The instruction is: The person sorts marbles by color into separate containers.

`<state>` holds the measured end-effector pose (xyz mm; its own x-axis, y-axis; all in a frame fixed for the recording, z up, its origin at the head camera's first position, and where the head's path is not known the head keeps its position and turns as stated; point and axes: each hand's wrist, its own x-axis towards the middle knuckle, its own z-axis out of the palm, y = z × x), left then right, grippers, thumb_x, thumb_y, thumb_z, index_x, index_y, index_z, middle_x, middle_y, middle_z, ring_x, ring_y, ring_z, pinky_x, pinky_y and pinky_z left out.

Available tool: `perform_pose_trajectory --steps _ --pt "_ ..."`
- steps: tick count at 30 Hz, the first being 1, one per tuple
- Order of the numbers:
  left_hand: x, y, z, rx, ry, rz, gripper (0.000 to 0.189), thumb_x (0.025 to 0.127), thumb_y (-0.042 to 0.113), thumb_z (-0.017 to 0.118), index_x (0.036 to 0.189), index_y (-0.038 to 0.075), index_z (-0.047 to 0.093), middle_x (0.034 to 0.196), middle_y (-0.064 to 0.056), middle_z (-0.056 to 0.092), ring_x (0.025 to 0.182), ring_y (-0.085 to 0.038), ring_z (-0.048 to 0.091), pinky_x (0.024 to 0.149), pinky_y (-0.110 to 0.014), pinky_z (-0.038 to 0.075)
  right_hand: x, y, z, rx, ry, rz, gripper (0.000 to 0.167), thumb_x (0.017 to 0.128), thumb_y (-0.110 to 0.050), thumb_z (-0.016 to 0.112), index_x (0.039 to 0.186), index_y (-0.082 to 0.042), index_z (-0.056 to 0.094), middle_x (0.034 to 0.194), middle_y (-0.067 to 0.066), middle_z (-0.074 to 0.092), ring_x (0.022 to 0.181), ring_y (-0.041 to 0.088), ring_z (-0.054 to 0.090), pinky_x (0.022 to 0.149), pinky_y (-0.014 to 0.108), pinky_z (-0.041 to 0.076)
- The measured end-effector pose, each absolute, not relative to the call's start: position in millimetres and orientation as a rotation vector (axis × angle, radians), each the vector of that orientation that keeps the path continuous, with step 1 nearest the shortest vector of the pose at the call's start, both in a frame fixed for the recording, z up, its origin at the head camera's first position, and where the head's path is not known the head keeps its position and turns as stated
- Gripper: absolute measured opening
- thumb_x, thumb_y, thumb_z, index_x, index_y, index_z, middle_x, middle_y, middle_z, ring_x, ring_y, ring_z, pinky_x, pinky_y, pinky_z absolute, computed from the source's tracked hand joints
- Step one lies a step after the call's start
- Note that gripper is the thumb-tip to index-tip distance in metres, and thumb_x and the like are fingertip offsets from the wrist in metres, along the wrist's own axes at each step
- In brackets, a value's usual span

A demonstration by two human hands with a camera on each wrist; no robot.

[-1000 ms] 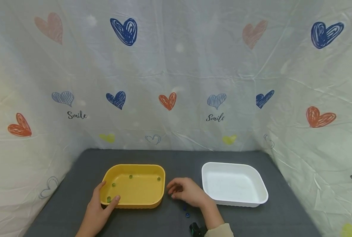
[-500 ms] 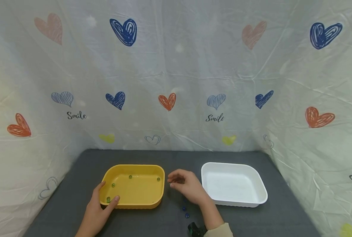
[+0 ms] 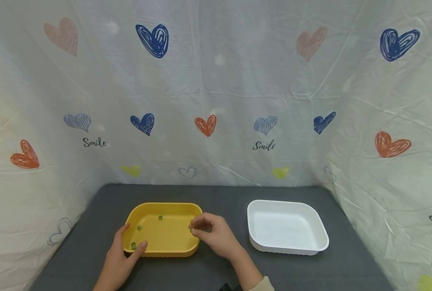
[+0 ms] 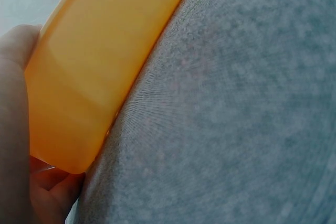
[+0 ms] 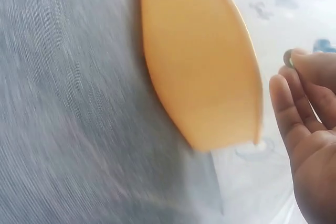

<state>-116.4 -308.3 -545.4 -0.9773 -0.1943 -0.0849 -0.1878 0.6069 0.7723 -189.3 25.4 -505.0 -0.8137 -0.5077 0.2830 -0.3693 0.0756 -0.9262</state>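
In the head view, the yellow tray (image 3: 168,232) sits on the left of the dark cloth. My left hand (image 3: 123,252) grips its near left corner, thumb over the rim; the left wrist view shows fingers against the tray's outer wall (image 4: 100,66). My right hand (image 3: 216,236) is at the tray's right rim, with fingertips over the inside. Thumb and fingertips pinch a small greenish marble (image 5: 288,58), clear in the right wrist view. Green marbles lie in the tray: one at the back (image 3: 160,218), one at left (image 3: 139,228), one by the left thumb (image 3: 133,245).
A white tray (image 3: 289,226) stands on the right of the dark tabletop (image 3: 223,198). Behind it hangs a pale curtain (image 3: 234,81) printed with hearts. Part of a black object (image 3: 228,287) shows by the right sleeve (image 3: 263,284).
My right hand has lifted from the cloth and moved left to the yellow tray's right rim. The blue marbles on the cloth are now hidden by the right arm. The left hand stays put.
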Motion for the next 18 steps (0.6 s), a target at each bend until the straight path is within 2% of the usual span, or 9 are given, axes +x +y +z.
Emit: perform_pose_trajectory --steps 8,18 --pt "-116.2 -309.0 -547.3 0.323 -2.801 -1.346 0.116 0.101 0.07 0.067 0.172 0.001 0.006 0.172 -0.039 0.018 0.153 -0.06 0.029 0.119 -0.077 0.031 -181.5 5.6 -512.5 -0.956 2.169 -1.903 0.017 0.101 -0.005 0.078 0.117 -0.011 0.078 0.113 0.003 0.079 0.103 0.015 0.076 0.088 0.029 0.063" --pt "-116.3 -308.4 -548.3 0.313 -2.796 -1.329 0.116 0.101 0.069 0.067 0.172 0.001 0.006 0.172 -0.039 0.019 0.152 -0.06 0.032 0.118 -0.076 0.032 -180.3 -5.2 -514.2 -0.883 2.281 -1.917 0.016 0.099 -0.002 0.08 0.111 -0.012 0.079 0.11 -0.001 0.08 0.103 0.013 0.075 0.087 0.029 0.063"
